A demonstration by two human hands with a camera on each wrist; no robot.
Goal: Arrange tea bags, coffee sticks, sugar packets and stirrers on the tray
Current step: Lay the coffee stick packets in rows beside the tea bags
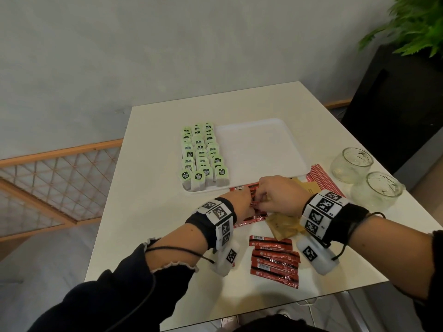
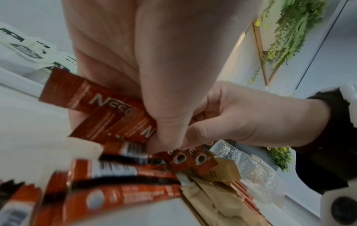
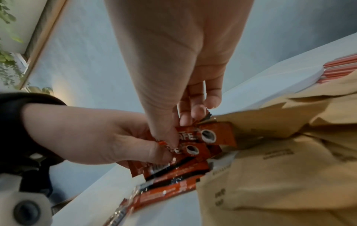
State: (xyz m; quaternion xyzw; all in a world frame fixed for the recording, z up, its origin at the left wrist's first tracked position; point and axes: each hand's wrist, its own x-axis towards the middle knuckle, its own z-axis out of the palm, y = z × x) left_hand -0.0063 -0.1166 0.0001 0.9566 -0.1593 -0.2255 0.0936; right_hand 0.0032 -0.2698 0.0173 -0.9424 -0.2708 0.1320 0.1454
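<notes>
On tray (image 1: 261,149), tea bags (image 1: 201,154) are arranged; my left hand (image 1: 239,200) and right hand (image 1: 280,195) pinch coffee sticks (image 1: 254,188); sugar packets (image 1: 282,226), stirrers (image 1: 326,178) remain.

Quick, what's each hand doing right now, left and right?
Left hand: fingers curled round a bunch of red coffee sticks.
Right hand: fingers pinching the other end of the same coffee sticks.

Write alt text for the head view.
Both hands, left hand and right hand, grip red coffee sticks before a white tray holding three rows of green tea bags.
</notes>
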